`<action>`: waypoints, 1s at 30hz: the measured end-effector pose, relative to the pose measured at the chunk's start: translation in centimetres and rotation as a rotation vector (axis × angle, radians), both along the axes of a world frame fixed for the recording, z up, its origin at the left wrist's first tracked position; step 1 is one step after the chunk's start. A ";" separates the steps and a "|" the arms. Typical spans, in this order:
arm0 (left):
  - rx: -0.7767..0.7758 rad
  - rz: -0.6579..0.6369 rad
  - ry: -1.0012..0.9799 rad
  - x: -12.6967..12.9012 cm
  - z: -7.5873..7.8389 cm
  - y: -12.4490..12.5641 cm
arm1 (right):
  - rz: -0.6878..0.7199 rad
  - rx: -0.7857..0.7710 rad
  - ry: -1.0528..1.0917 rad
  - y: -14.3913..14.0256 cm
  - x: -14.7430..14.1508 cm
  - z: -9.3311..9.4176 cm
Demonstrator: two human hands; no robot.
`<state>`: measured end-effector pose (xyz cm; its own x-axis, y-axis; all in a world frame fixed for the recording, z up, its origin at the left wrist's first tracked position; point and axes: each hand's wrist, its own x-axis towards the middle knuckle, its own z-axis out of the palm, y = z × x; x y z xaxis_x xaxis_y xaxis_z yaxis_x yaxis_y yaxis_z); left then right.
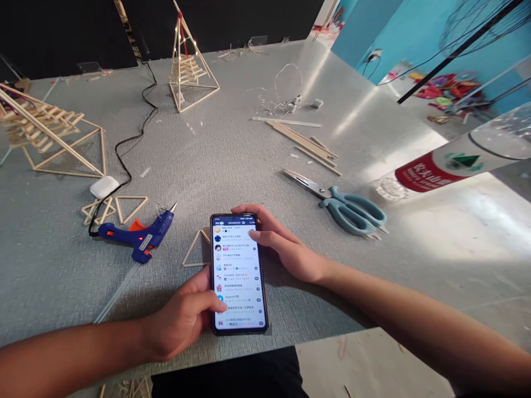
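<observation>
A black smartphone is upright between my hands near the table's front edge, its lit screen showing a list of rows with round icons. My left hand grips its lower left side, the thumb lying over the screen. At the upper right corner, my right hand holds the phone with its thumb over the screen and fingers behind. Partly hidden behind the phone lies a small wooden stick triangle. Left of it rests a blue glue gun with a clear glue stick in its back.
Blue-handled scissors lie right of the phone, near a tilted-looking water bottle. Loose wooden sticks and thin wire lie beyond. Stick pyramids stand at the back and left. A black cord crosses the table; a white case sits beside it.
</observation>
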<state>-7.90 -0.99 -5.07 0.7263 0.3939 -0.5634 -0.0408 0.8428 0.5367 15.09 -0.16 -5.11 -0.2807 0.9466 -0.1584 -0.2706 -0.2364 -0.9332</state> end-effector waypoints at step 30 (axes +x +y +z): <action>-0.034 0.003 -0.023 0.2 0.4 0.4 | -0.010 0.059 -0.146 0.2 0.1 -0.4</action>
